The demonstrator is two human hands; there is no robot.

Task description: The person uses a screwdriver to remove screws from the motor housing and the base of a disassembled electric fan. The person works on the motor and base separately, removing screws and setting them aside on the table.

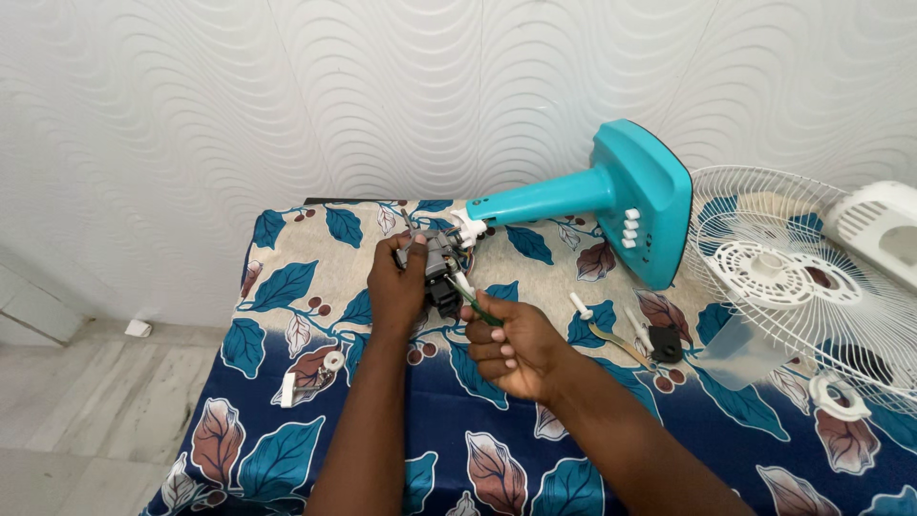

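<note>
Hands first, as I see them from the head view: my left hand [396, 287] is wrapped around a small grey and black motor block [437, 268], fingers closed on its left side, holding it just above the counter [287, 287]. My right hand [511, 349] is curled tight around a thin green-handled screwdriver [478, 308], its tip pointing up into the underside of the block. Coloured wires [465, 250] run from the block to the white end of the teal fan stand [611, 196], which lies on its side – neck toward the hands, broad base with white buttons [630, 227] tilted up to the right. Just right of my right hand, on the leaf-patterned cloth, lie a white peg [580, 306], a flat brass-coloured spanner [621, 344] and a small black part [666, 344]. Farther right sits the white wire fan guard [793, 287], with a white ring [839, 394] near it. Left of my forearm, a small white washer [333, 360] and a white strip [288, 389] rest on the cloth.
</note>
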